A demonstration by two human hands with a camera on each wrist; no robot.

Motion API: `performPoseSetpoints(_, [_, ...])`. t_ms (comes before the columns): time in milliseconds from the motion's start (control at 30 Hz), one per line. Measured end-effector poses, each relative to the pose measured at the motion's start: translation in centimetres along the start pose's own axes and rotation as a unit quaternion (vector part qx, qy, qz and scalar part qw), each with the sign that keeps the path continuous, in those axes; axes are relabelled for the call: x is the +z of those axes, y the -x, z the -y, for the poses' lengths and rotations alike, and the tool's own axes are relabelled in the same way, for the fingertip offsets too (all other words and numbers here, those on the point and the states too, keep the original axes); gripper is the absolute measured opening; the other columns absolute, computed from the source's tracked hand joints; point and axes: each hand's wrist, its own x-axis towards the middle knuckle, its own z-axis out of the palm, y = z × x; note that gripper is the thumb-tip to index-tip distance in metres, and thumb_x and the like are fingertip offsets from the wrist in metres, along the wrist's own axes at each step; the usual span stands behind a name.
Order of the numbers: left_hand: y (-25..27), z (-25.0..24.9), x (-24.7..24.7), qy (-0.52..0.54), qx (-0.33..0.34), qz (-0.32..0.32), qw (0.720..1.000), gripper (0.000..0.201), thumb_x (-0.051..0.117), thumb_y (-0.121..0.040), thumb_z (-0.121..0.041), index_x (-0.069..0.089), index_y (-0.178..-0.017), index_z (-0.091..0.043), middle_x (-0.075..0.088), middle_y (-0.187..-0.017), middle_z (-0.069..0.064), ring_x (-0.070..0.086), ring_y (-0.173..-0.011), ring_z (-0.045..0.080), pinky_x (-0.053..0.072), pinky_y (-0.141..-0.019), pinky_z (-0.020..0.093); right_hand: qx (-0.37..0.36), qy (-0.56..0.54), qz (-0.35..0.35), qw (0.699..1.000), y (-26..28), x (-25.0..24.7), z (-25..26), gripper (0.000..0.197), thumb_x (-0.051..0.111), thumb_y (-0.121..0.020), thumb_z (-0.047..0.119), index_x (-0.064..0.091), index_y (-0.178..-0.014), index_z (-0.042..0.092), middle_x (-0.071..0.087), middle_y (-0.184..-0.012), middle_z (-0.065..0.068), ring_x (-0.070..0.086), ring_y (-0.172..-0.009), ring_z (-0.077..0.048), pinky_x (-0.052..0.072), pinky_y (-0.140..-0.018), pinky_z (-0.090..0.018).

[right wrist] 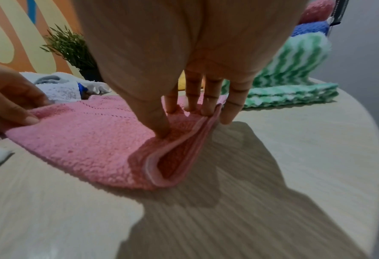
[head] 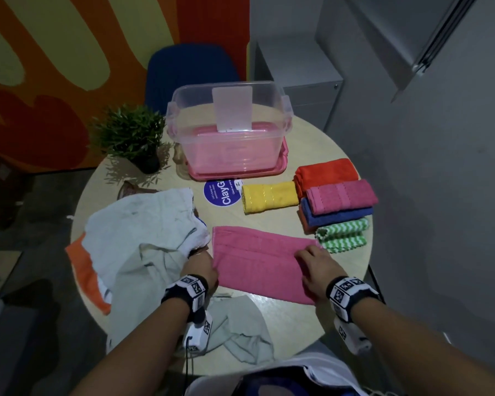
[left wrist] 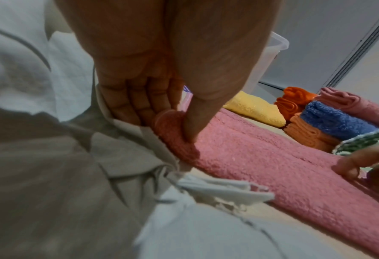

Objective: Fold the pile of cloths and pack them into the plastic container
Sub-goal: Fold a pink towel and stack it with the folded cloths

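Both hands are on the pink towel, which lies folded flat on the round table, on the near side of the container. Left hand pinches the towel's left end, thumb on top and fingers curled under the edge, clear in the left wrist view. Right hand grasps the right end, thumb pressing down on top and fingers tucked into the layered edge, so the fold gapes a little there. Left of the towel, touching it, sits the unfolded pile, pale grey and white cloth with an orange one poking out underneath and hanging over the table edge. Right of the container, the finished ones: yellow towel just beside an orange towel, then a darker pink one stacked on blue, and a green zigzag cloth nearest the right hand. The container stands open on its pink lid, holding no cloths. A potted plant stands left of the container, and a blue chair behind it.
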Motion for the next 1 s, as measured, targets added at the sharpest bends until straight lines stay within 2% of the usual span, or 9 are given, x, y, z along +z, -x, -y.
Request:
performPoseSetpoints(67, [0.3, -0.2, -0.1, -0.006, -0.001, 0.015, 1.0, 0.011, 0.054, -0.086, -0.015, 0.059, -0.084, -0.005, 0.068, -0.099, 0.018, 0.063, -0.091, 0.034, 0.046, -0.07, 0.031, 0.008, 0.002, 0.011, 1.0, 0.1, 0.3, 0.1, 0.065, 0.06, -0.085, 0.026, 0.036, -0.146, 0.028, 0.039, -0.137, -0.006, 0.038, -0.127, -0.031, 0.048, -0.099, -0.045])
performPoseSetpoints(333, [2.1, -1.4, -2.9, 0.15, 0.057, -0.03, 0.987, 0.006, 0.053, -0.093, -0.014, 0.05, -0.096, -0.019, 0.062, -0.087, 0.003, 0.055, -0.072, 0.015, 0.035, -0.056, 0.023, 0.014, 0.0, 0.052, 0.999, 0.1, -0.2, 0.3, 0.067, 0.062, -0.089, 0.033, 0.032, -0.149, 0.028, 0.036, -0.141, -0.007, 0.036, -0.132, -0.032, 0.045, -0.105, -0.046])
performPoseSetpoints(433, [2.9, -2.1, -4.3, 0.194, 0.126, -0.058, 0.971, 0.02, 0.049, -0.096, -0.008, 0.055, -0.104, -0.025, 0.063, -0.093, -0.004, 0.056, -0.081, 0.007, 0.039, -0.065, 0.015, 0.0, 0.009, 0.05, 0.999, -0.3, -2.0, 1.3, 0.051, 0.058, -0.091, 0.037, 0.046, -0.139, 0.024, 0.047, -0.131, -0.005, 0.051, -0.123, -0.028, 0.049, -0.098, -0.041])
performPoseSetpoints(567, [4.2, -4.2, -7.0, 0.164, 0.271, -0.061, 0.946, 0.038, 0.053, -0.092, -0.001, 0.064, -0.116, -0.028, 0.065, -0.114, -0.007, 0.057, -0.102, 0.006, 0.042, -0.091, 0.019, -0.111, -0.074, -0.133, 0.982, -1.4, -6.3, 4.4, 0.062, 0.063, -0.09, 0.022, 0.037, -0.145, 0.024, 0.039, -0.143, -0.005, 0.049, -0.125, -0.028, 0.047, -0.101, -0.04])
performPoseSetpoints(700, [5.5, -6.8, -10.7, 0.132, 0.407, -0.071, 0.901, 0.041, 0.062, -0.086, 0.004, 0.069, -0.114, -0.024, 0.065, -0.104, -0.011, 0.053, -0.09, -0.011, 0.036, -0.084, 0.005, -0.224, -0.071, -0.185, 0.954, -2.3, -11.2, 7.4, 0.087, 0.071, -0.079, 0.011, 0.027, -0.149, 0.039, 0.013, -0.16, -0.004, 0.034, -0.138, -0.031, 0.04, -0.104, -0.043])
performPoseSetpoints(767, [5.8, -7.8, -12.5, 0.124, 0.447, -0.071, 0.883, 0.042, 0.062, -0.083, 0.007, 0.071, -0.111, -0.024, 0.065, -0.1, -0.01, 0.054, -0.089, -0.009, 0.039, -0.083, 0.007, -0.232, -0.065, -0.164, 0.957, -2.7, -13.1, 8.0, 0.081, 0.072, -0.072, 0.004, 0.043, -0.139, 0.04, 0.013, -0.161, -0.001, 0.026, -0.143, -0.029, 0.034, -0.108, -0.042])
performPoseSetpoints(833, [6.1, -8.7, -14.3, 0.122, 0.459, -0.095, 0.875, 0.041, 0.063, -0.084, 0.006, 0.071, -0.112, -0.023, 0.067, -0.102, -0.01, 0.056, -0.092, -0.005, 0.042, -0.084, 0.01, -0.234, -0.048, -0.17, 0.956, -3.1, -14.9, 8.2, 0.051, 0.074, -0.071, 0.008, 0.063, -0.116, 0.03, 0.04, -0.151, -0.002, 0.037, -0.137, -0.029, 0.039, -0.109, -0.047])
performPoseSetpoints(900, [6.2, -9.0, -16.0, 0.152, 0.431, -0.154, 0.876, 0.037, 0.065, -0.085, 0.002, 0.07, -0.112, -0.022, 0.069, -0.104, -0.011, 0.057, -0.091, -0.006, 0.039, -0.083, 0.006, -0.216, -0.066, -0.192, 0.955, -3.1, -16.8, 7.8, 0.029, 0.074, -0.075, 0.01, 0.07, -0.101, 0.021, 0.068, -0.117, -0.001, 0.059, -0.112, -0.027, 0.049, -0.091, -0.043])
performPoseSetpoints(1000, [5.9, -8.7, -18.3, 0.253, 0.368, -0.198, 0.873, 0.036, 0.072, -0.082, 0.0, 0.067, -0.107, -0.027, 0.07, -0.094, -0.006, 0.061, -0.083, 0.0, 0.044, -0.075, 0.011, -0.204, -0.146, -0.25, 0.935, -2.7, -19.3, 7.0, 0.024, 0.07, -0.077, 0.002, 0.073, -0.097, 0.014, 0.072, -0.09, 0.0, 0.065, -0.084, -0.021, 0.05, -0.074, -0.03])
